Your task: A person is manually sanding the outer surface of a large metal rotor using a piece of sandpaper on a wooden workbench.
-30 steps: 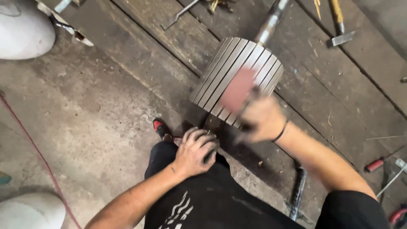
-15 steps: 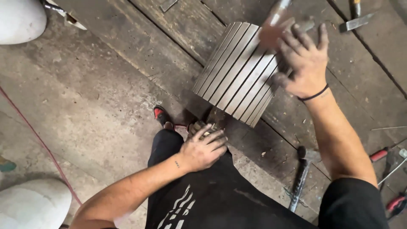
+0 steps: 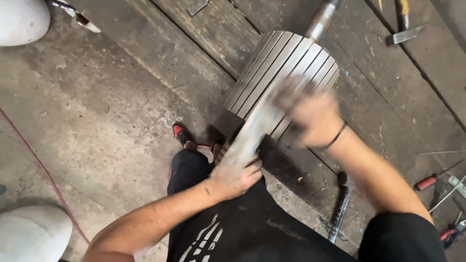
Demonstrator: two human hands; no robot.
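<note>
Head view: my left hand (image 3: 235, 175) grips the near end of a long grey strip (image 3: 255, 131) lying along the slotted rotor (image 3: 284, 75); my right hand (image 3: 310, 114), blurred, seems closed on it above the rotor. I'd keep strokes aligned with the slots.

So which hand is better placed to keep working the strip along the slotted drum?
Probably the right hand: it lies on the slotted drum, over the pale strip. The left hand grips the strip's near end, off the drum.
</note>
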